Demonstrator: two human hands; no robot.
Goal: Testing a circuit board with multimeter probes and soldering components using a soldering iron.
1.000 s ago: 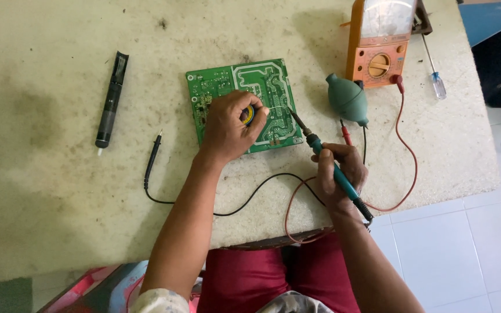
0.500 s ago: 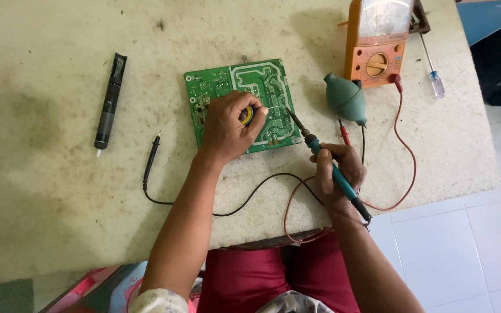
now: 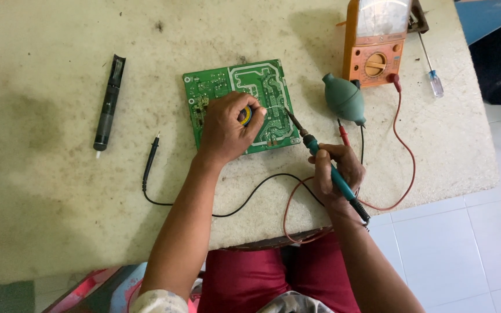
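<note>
**Iron tip on the board, barely any change**

Right hand point(image 3: 336, 171) grips the soldering iron point(image 3: 326, 165), tip on the green circuit board point(image 3: 265, 87) mid-table. Left hand point(image 3: 227, 127) pinches a solder spool point(image 3: 246, 115), wire fed toward the tip. Since a second ago, hands hold position; joint apparently still being worked.

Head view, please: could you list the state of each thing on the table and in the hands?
Circuit board: flat, solder side up.
Left hand: on the board, gripping a small yellow spool.
Right hand: gripping the soldering iron, tip down on the board.
Black probe: lying loose.
Red probe: lying loose.
Multimeter: upright, leads plugged in.
Blower bulb: resting, unsqueezed.
Desoldering pump: lying unused.
Screwdriver: lying unused.
</note>
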